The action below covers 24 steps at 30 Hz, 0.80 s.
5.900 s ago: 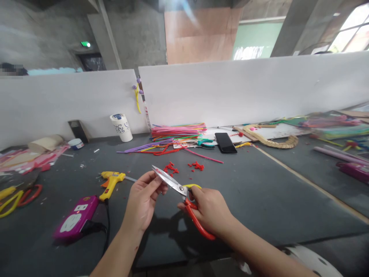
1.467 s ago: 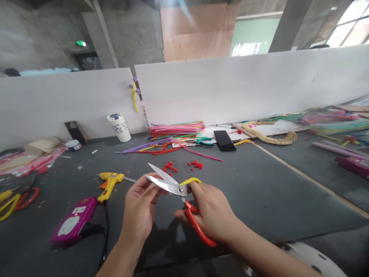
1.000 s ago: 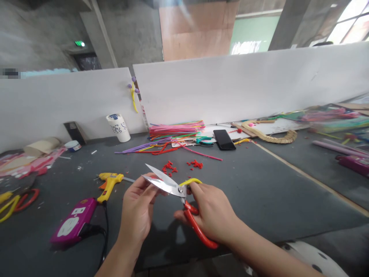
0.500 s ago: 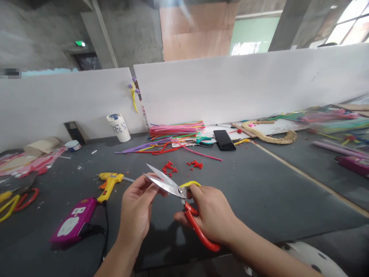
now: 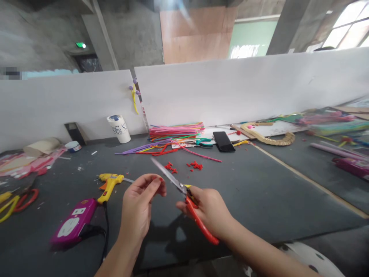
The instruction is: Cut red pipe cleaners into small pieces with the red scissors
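My right hand [image 5: 210, 211] grips the red and yellow handles of a pair of scissors [image 5: 184, 192]. The steel blades are closed and point up and to the left. My left hand [image 5: 141, 204] is raised just left of the blades, thumb and fingertips pinched on a tiny red bit [image 5: 160, 179]. Small red cuttings [image 5: 196, 165] lie on the dark table beyond the blades.
A yellow glue gun [image 5: 111, 182] and a magenta power strip [image 5: 72, 225] lie at the left, with more scissors [image 5: 17, 198] at the far left. Coloured pipe cleaners [image 5: 175, 132], a black phone [image 5: 222, 141] and a white cup [image 5: 118, 128] sit near the white partition [image 5: 245, 88].
The scissor blades, apart half a second ago, have closed. My left hand has come slightly away from the blades, still pinched.
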### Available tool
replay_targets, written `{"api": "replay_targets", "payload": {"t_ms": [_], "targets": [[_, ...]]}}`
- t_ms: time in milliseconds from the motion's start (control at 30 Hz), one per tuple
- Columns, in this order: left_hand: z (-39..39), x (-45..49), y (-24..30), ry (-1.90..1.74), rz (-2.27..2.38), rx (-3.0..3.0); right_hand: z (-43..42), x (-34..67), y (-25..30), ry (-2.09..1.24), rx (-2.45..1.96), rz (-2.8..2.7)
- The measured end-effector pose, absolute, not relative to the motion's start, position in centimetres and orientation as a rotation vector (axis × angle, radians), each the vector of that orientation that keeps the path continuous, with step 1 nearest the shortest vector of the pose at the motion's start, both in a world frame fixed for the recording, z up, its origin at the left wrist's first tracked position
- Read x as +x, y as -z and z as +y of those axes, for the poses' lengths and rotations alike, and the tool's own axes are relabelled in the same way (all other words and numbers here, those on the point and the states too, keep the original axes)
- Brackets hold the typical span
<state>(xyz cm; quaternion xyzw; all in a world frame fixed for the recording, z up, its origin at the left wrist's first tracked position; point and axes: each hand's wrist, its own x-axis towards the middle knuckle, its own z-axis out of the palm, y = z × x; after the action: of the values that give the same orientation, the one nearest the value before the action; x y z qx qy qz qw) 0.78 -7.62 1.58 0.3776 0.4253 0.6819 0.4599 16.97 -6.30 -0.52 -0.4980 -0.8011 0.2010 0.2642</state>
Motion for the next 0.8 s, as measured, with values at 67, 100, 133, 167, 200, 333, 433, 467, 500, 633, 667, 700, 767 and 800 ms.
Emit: {"api": "replay_targets", "payload": {"t_ms": [67,100,133,167,200,333,433,467,500,633,667,700,767,800], "targets": [[-7.6,0.9,-1.5,-1.628,1.093,0.917,-5.9,17.0,0.4,-0.774,-1.300,-2.042],[-7.6,1.0,-1.5,-1.592,1.116,0.919,-5.6,17.0,0.3,-0.889,-1.274,-1.978],[-7.7,1.1,-1.5,-1.547,1.139,0.931,-5.5,17.0,0.1,-1.006,-1.253,-1.910],[-7.7,1.3,-1.4,-1.496,1.163,0.956,-5.3,17.0,-0.2,-1.123,-1.234,-1.847],[-7.7,1.4,-1.3,-1.442,1.188,0.995,-5.3,16.9,-0.5,-1.231,-1.230,-1.776],[-7.9,2.0,-0.8,-1.245,1.262,1.173,-5.4,16.7,-1.8,-1.413,-1.143,-1.661],[-8.0,2.3,-0.7,-1.168,1.274,1.216,-5.5,16.6,-2.2,-1.451,-1.150,-1.603],[-8.0,2.3,-0.6,-1.161,1.269,1.212,-5.5,16.6,-2.2,-1.463,-1.168,-1.588],[-8.0,2.3,-0.6,-1.163,1.256,1.199,-5.5,16.6,-2.2,-1.475,-1.182,-1.578],[-8.0,2.2,-0.6,-1.239,1.181,1.111,-5.3,16.8,-1.9,-1.515,-1.098,-1.529],[-8.0,2.2,-0.5,-1.251,1.175,1.102,-5.2,16.8,-1.8,-1.508,-1.085,-1.519],[-7.9,2.2,-0.5,-1.254,1.177,1.101,-5.2,16.8,-1.8,-1.497,-1.089,-1.520],[-8.0,2.3,-0.4,-1.233,1.191,1.114,-5.2,16.7,-1.8,-1.468,-1.136,-1.543],[-8.0,2.3,-0.4,-1.217,1.199,1.124,-5.3,16.7,-1.8,-1.463,-1.159,-1.556]]}}
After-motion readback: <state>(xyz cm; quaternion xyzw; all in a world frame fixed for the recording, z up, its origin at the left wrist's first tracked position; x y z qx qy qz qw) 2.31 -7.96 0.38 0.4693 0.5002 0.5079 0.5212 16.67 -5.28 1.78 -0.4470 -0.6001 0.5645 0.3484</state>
